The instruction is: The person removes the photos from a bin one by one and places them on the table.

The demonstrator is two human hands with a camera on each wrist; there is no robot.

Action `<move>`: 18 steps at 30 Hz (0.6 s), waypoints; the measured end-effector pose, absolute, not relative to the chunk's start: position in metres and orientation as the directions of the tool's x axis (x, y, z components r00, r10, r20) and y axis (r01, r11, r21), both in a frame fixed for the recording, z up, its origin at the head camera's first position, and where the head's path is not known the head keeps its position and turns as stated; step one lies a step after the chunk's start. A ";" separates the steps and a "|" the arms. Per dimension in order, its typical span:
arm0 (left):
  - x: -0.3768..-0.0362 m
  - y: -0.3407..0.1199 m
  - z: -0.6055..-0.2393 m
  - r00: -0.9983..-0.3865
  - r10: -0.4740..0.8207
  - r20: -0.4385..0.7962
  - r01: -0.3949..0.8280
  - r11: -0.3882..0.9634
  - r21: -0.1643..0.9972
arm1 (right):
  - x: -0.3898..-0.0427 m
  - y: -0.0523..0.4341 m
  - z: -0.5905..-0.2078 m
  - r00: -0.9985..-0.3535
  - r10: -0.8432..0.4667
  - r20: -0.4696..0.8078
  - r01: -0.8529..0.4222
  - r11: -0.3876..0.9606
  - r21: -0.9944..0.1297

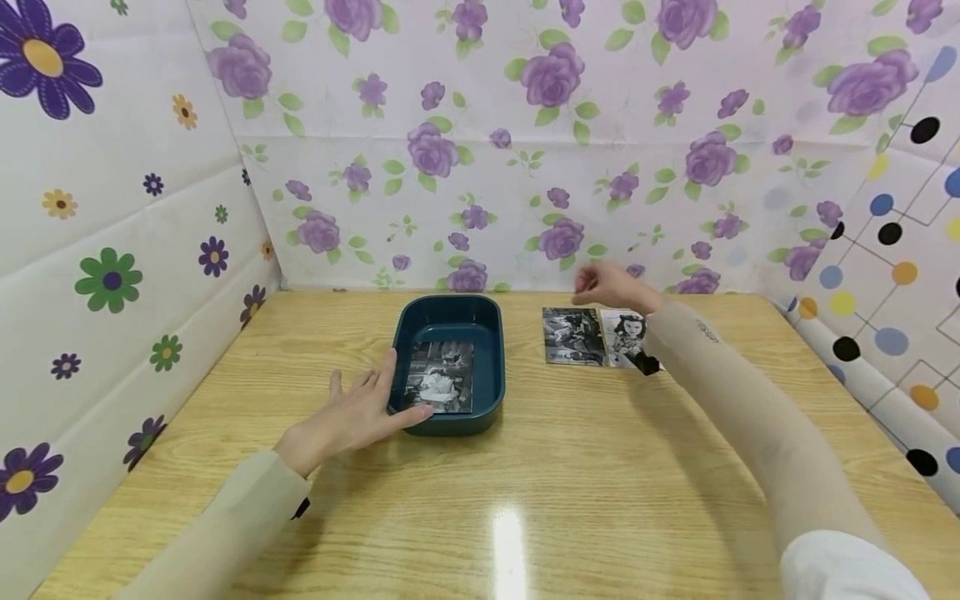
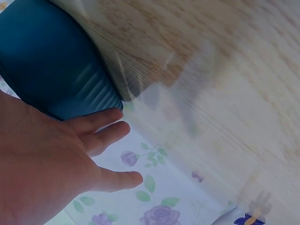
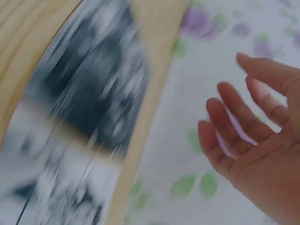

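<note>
Table (image 1: 570, 467) front bare; left hand (image 1: 352, 417) against tray (image 1: 450, 308) edge.

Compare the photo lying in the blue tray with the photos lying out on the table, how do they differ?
The photo in the tray lies alone inside the blue tray, which the left hand touches; the photos on the table lie side by side on bare wood, to the right, below the raised right hand. The sleeve partly hides the table photos; the tray photo shows whole. All are black and white prints lying flat.
</note>
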State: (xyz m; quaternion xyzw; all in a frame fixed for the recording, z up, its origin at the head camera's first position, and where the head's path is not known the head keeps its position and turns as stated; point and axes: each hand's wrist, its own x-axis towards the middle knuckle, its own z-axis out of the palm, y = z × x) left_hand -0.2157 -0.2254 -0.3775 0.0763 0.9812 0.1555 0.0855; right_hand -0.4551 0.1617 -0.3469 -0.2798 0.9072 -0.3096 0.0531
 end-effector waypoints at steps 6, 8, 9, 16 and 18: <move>-0.216 -0.226 -0.378 -0.973 0.175 -0.147 0.121 0.939 0.321 | -0.447 0.107 -0.327 -0.748 -0.661 0.062 -0.469 0.460 -0.754; -0.217 -0.227 -0.379 -0.974 0.177 -0.145 0.122 0.938 0.326 | -0.444 0.089 -0.325 -0.710 -0.702 0.058 -0.482 0.424 -0.767; -0.217 -0.227 -0.379 -0.974 0.177 -0.145 0.122 0.937 0.327 | -0.442 0.080 -0.324 -0.693 -0.719 0.056 -0.490 0.413 -0.768; -0.217 -0.226 -0.380 -0.973 0.173 -0.152 0.117 0.940 0.322 | -0.434 0.022 -0.331 -0.578 -0.815 0.033 -0.591 0.391 -0.705; -0.218 -0.226 -0.380 -0.973 0.172 -0.151 0.115 0.939 0.323 | -0.434 0.008 -0.336 -0.537 -0.843 0.037 -0.627 0.369 -0.686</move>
